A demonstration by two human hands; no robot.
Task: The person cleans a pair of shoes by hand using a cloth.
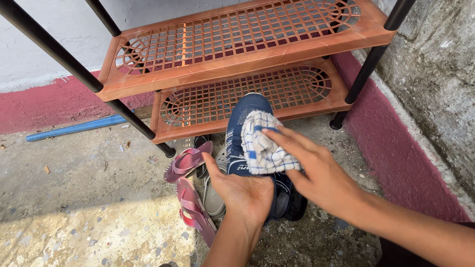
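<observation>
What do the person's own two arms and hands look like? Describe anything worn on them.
Both forearms are bare, with no sleeves in view. The left hand and right hand wear no gloves, and no rings, watch or bracelet show. At the lower right edge, a bit of dark clothing shows under the right arm.

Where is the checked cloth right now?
The checked cloth lies centre frame on the blue shoe, pressed by the right hand, in front of the orange rack.

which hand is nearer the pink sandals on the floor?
Left. The left hand holds the blue shoe from below, right beside the pink sandals. The right hand presses a checked cloth onto the shoe, on the side away from them.
</observation>
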